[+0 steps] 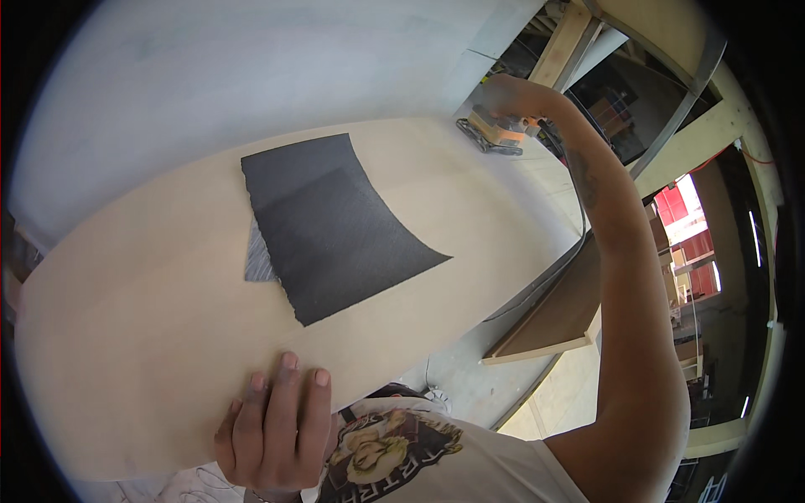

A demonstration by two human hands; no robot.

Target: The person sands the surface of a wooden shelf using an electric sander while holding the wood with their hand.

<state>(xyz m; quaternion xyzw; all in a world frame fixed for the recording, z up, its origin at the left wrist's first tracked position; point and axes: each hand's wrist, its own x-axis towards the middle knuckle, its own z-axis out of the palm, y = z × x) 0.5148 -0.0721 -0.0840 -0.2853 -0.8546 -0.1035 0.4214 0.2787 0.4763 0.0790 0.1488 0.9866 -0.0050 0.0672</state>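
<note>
A broad pale wooden panel (151,277) lies before me. My left hand (277,427) rests on its near edge with the fingers stretched out and nothing in them. At the far right end, my right hand (513,96) is closed on an orange and black power sander (495,132) that sits on the panel. Between the hands lies a dark grey sheet that looks like sandpaper (335,222), with one ragged edge and a curled side. From under its left edge pokes a lighter grey, streaked piece (258,256). The right hand hides part of the sander.
A whitish upright surface (251,67) rises along the panel's far side. A black cord (537,285) runs along the right edge. Below it on the right is a shallow wooden box or drawer (545,323). Wooden framing (729,134) stands further right.
</note>
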